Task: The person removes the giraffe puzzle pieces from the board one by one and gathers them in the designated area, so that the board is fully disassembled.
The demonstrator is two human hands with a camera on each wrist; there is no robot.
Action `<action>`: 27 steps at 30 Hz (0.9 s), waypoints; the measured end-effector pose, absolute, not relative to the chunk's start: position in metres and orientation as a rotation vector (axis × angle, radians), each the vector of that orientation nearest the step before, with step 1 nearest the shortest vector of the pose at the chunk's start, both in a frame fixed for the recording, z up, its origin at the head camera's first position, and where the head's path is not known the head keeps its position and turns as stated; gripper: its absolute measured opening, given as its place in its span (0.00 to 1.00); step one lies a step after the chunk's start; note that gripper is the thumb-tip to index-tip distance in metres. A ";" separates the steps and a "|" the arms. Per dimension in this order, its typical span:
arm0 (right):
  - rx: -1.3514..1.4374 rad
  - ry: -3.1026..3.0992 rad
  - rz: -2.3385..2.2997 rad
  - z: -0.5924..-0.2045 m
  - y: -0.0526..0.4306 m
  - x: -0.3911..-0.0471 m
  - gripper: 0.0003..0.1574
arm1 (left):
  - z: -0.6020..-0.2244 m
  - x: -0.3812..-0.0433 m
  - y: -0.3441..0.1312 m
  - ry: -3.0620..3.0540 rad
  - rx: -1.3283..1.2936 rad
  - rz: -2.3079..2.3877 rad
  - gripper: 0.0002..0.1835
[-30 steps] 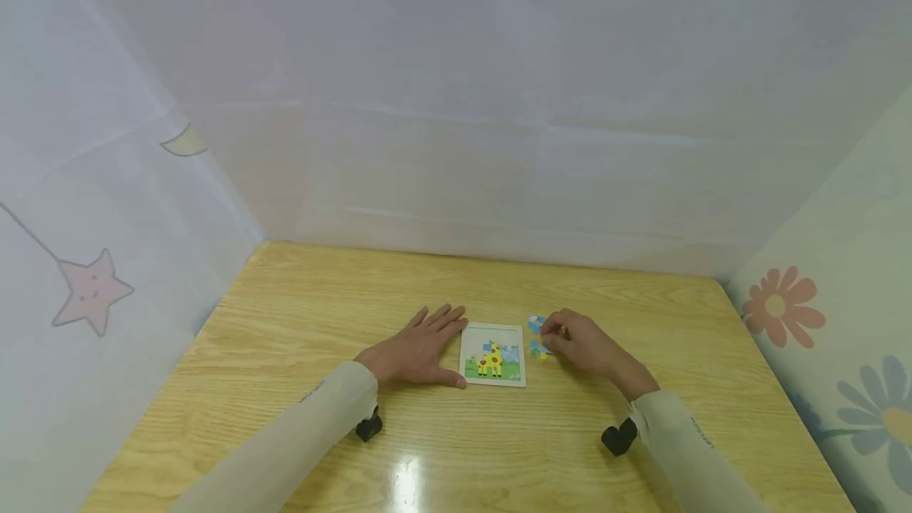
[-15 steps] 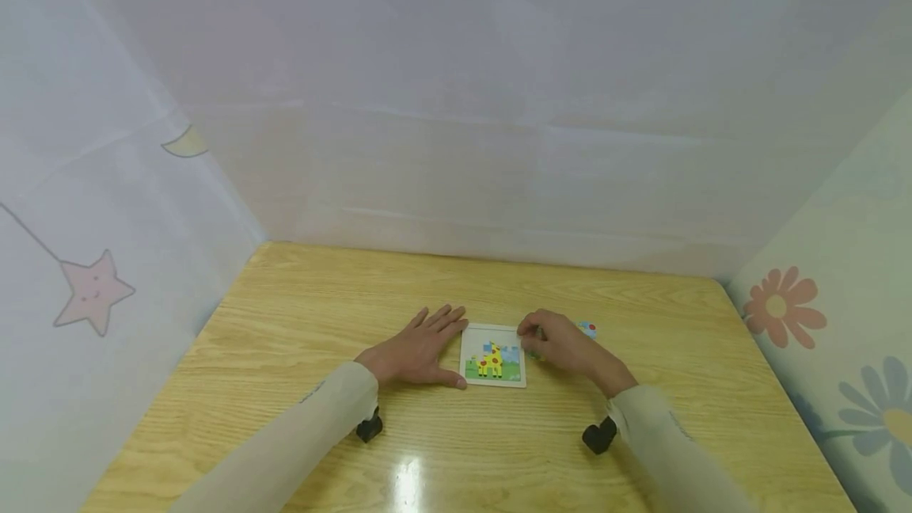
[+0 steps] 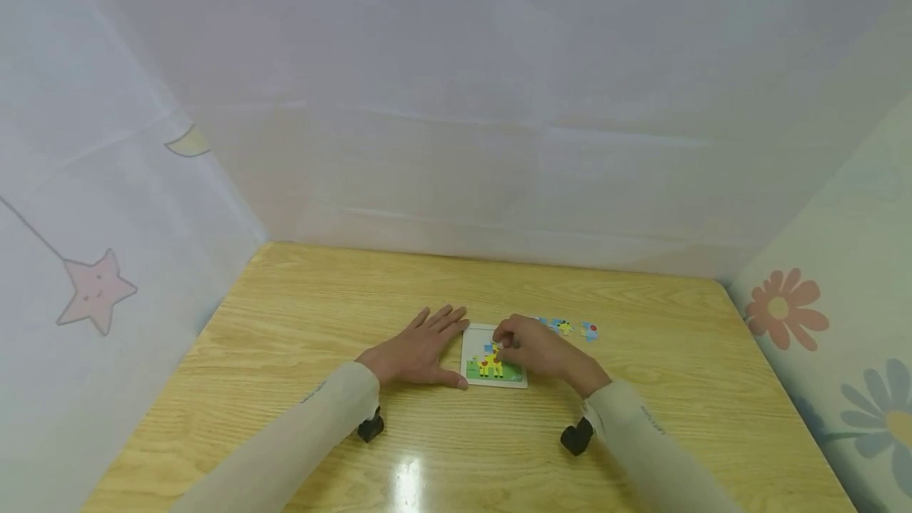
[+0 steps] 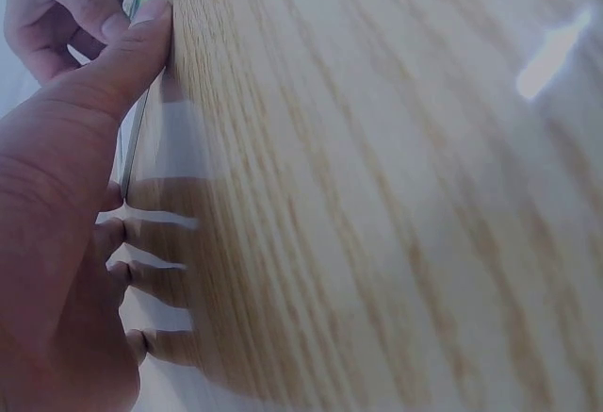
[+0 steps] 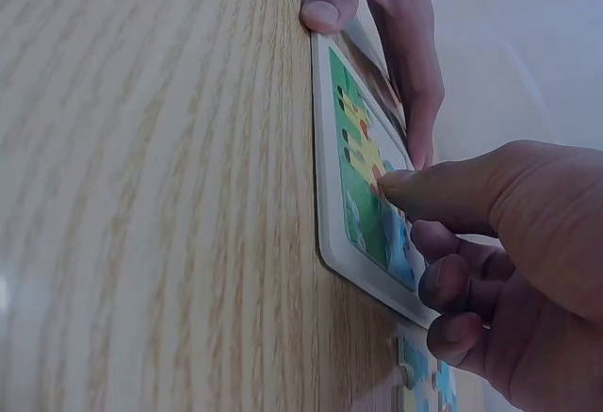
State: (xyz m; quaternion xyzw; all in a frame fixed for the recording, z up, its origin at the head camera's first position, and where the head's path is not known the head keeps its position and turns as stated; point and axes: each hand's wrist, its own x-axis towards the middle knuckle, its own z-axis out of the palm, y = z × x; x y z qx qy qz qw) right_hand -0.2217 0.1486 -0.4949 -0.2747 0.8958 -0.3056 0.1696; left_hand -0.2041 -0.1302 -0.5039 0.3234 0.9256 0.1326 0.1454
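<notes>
A jigsaw puzzle board [image 3: 495,384] with a pale frame lies flat on the table, its lower part filled with a giraffe on green. My left hand [image 3: 416,355] rests flat at its left side, fingers spread, thumb and fingertips against the frame. My right hand [image 3: 537,348] is over the board's right half. In the right wrist view, the right thumb [image 5: 443,189] and curled fingers pinch together just over the giraffe picture. A puzzle piece between them is almost wholly hidden. Several loose puzzle pieces [image 3: 564,328], blue and yellow, lie right of the board, partly behind the right hand.
The wooden table [image 3: 335,291] has a pale cloth wall [image 3: 456,141] at its back and printed walls at both sides. Black wrist devices sit under both sleeves, the right one [image 3: 577,436] near the tabletop.
My right hand has moved left from the loose pieces to over the puzzle board, uncovering several pieces at the right. The left hand and the board have stayed in place.
</notes>
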 end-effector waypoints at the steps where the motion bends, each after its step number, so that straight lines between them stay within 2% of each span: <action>1: -0.773 2.550 -0.857 -0.495 0.147 -0.221 0.16 | -0.504 -0.204 -0.130 2.667 0.933 0.381 0.59; 8: -0.737 2.515 -0.848 -0.494 0.143 -0.222 0.23 | -0.505 -0.205 -0.130 2.672 0.931 0.367 0.59; 27: -0.662 2.470 -0.942 -0.497 0.142 -0.221 0.24 | -0.505 -0.205 -0.130 2.674 0.927 0.375 0.60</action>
